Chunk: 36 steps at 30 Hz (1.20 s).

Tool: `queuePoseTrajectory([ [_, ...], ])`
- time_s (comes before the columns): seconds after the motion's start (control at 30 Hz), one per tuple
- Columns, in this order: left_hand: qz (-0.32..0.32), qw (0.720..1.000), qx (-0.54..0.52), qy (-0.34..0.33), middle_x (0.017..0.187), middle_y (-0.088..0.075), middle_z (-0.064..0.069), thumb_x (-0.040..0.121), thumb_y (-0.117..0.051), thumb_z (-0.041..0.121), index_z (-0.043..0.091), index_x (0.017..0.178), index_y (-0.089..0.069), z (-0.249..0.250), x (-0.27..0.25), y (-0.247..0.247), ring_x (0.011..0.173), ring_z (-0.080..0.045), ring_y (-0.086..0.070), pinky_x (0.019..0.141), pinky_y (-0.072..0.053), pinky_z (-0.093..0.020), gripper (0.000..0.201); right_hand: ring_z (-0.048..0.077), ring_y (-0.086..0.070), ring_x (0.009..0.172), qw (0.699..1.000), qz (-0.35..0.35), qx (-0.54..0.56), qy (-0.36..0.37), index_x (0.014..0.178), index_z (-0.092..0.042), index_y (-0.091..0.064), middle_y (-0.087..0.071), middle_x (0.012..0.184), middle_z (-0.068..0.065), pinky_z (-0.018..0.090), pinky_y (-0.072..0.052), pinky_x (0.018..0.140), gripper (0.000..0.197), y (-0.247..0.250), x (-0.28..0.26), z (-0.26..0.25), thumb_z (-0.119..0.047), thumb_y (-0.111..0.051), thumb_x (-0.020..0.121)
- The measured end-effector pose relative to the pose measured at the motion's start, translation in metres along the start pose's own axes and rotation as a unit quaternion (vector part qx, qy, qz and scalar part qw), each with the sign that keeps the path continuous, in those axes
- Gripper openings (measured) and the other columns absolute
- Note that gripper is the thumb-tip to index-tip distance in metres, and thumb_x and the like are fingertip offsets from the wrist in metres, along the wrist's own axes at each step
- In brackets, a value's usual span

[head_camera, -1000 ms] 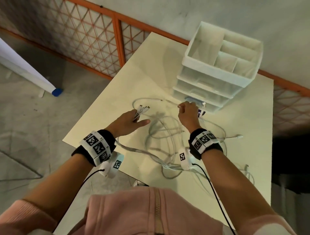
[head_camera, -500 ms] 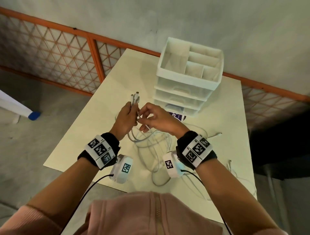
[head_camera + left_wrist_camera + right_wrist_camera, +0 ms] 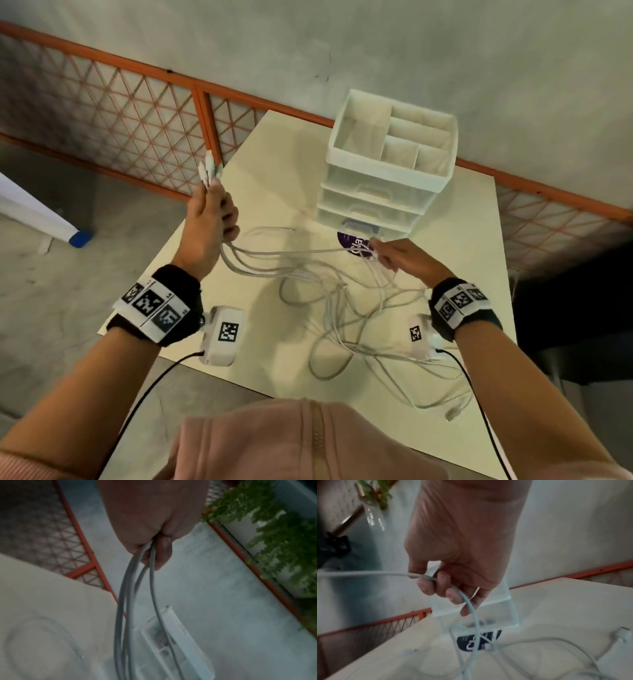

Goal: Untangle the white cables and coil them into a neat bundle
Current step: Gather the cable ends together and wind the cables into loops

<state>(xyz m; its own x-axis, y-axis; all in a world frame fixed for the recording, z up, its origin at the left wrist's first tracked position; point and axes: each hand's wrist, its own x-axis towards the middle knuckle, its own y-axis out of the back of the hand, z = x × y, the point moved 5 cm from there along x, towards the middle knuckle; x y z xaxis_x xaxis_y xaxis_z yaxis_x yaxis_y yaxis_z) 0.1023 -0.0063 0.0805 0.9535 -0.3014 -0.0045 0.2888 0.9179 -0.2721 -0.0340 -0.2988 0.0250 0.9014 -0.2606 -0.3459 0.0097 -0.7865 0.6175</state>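
Untangling stage: left hand [image 3: 209, 219] grips gathered white cables [image 3: 329, 294] left of the drawer unit [image 3: 387, 192], right hand [image 3: 400, 257] pinches one strand before it; next, draw loops free.

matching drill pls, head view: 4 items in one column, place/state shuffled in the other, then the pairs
Items:
1. left hand
2. right hand
3. drawer organizer
4. loose cable plug

Places/states:
A. stands at the table's far side, top compartments showing nothing inside
B. lies near the table's near right edge
C. raised, grip round several white cables, plug ends sticking up above the fist
D. low, beside the purple sticker, fingers curled round one cable

Pairs: 1-C, 2-D, 3-A, 4-B
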Motion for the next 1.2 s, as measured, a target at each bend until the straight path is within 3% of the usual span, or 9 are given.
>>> queuePoseTrajectory([
  [0.33,-0.132,0.958,0.251,-0.029,0.093,-0.065,0.005,0.088,-0.061,0.035,0.021,0.087,-0.041,-0.028,-0.027,-0.057,0.056,-0.010,-0.042,0.058,-0.037,-0.023,0.025,0.005,-0.044,0.053,0.985,-0.003,-0.082,0.153,0.067,-0.014,-0.059,-0.051,0.061,0.008,0.017,-0.035,0.056,0.042,-0.013,-0.017,-0.112,-0.046,-0.050,0.093],
  [0.43,-0.176,0.947,0.263,-0.050,0.074,-0.070,0.010,0.087,-0.066,0.022,0.021,0.080,-0.038,-0.031,-0.029,-0.063,0.055,-0.022,-0.049,0.055,-0.043,-0.027,0.029,0.001,-0.044,0.048,0.978,0.014,-0.090,0.190,0.067,-0.015,-0.061,-0.057,0.064,0.003,0.012,-0.034,0.053,0.042,-0.012,-0.021,-0.131,-0.046,-0.049,0.094],
  [0.57,-0.101,0.947,0.279,-0.124,0.058,-0.063,0.011,0.093,-0.055,0.011,0.022,0.072,-0.030,-0.018,-0.019,-0.044,0.058,0.003,-0.052,0.060,-0.037,-0.016,0.035,0.006,-0.048,0.042,0.992,0.052,-0.017,0.112,0.059,-0.013,-0.060,-0.053,0.046,-0.006,0.022,-0.044,0.061,0.053,0.012,-0.022,-0.099,-0.053,-0.047,0.092],
  [0.73,-0.060,0.937,0.317,-0.135,0.056,-0.063,0.019,0.093,-0.054,0.010,0.020,0.070,-0.034,-0.019,-0.013,-0.019,0.052,0.004,-0.048,0.054,-0.034,-0.010,0.032,0.029,-0.066,0.081,0.992,0.115,-0.030,0.040,0.056,-0.005,-0.056,-0.061,0.059,0.003,0.030,-0.045,0.080,0.051,0.039,-0.026,-0.043,-0.036,-0.047,0.095],
  [0.83,-0.092,0.924,0.354,-0.115,0.062,-0.062,0.031,0.093,-0.056,0.013,0.012,0.074,-0.049,-0.031,-0.012,-0.018,0.058,0.003,-0.050,0.058,-0.035,-0.010,0.020,0.019,-0.061,0.065,0.980,0.188,0.021,0.057,0.066,0.003,-0.054,-0.058,0.063,0.011,0.015,-0.043,0.065,0.042,0.054,-0.033,-0.043,-0.028,-0.048,0.094],
  [0.93,-0.147,0.917,0.364,-0.073,0.062,-0.066,0.027,0.091,-0.059,0.017,0.012,0.072,-0.044,-0.044,-0.013,-0.021,0.066,-0.016,-0.051,0.061,-0.038,-0.018,0.025,0.007,-0.045,0.053,0.953,0.260,0.067,0.141,0.068,-0.001,-0.055,-0.052,0.058,0.001,0.018,-0.039,0.058,0.038,0.071,-0.047,-0.068,-0.028,-0.053,0.094],
  [1.03,-0.184,0.917,0.354,-0.025,0.065,-0.071,0.019,0.088,-0.065,0.018,0.006,0.072,-0.038,-0.049,-0.014,-0.023,0.068,-0.029,-0.052,0.069,-0.045,-0.033,0.034,0.001,-0.042,0.052,0.938,0.268,0.089,0.199,0.072,0.000,-0.065,-0.058,0.057,-0.013,0.012,-0.035,0.056,0.030,0.083,-0.066,-0.090,-0.024,-0.061,0.091],
  [1.1,-0.198,0.919,0.341,0.001,0.065,-0.073,0.013,0.084,-0.069,0.016,0.014,0.069,-0.031,-0.050,-0.017,-0.026,0.074,-0.020,-0.060,0.074,-0.046,-0.039,0.041,0.001,-0.045,0.054,0.945,0.245,0.068,0.204,0.071,-0.003,-0.068,-0.060,0.060,-0.001,0.012,-0.037,0.059,0.028,0.086,-0.078,-0.094,-0.025,-0.066,0.087],
  [1.2,-0.212,0.918,0.333,0.030,0.060,-0.073,0.005,0.082,-0.070,0.007,0.009,0.069,-0.034,-0.052,-0.019,-0.028,0.064,0.002,-0.064,0.062,-0.042,-0.011,0.038,0.006,-0.035,0.044,0.976,0.167,0.017,0.142,0.068,-0.007,-0.072,-0.045,0.048,0.004,0.011,-0.031,0.048,0.028,0.081,-0.086,-0.078,-0.031,-0.070,0.083],
])
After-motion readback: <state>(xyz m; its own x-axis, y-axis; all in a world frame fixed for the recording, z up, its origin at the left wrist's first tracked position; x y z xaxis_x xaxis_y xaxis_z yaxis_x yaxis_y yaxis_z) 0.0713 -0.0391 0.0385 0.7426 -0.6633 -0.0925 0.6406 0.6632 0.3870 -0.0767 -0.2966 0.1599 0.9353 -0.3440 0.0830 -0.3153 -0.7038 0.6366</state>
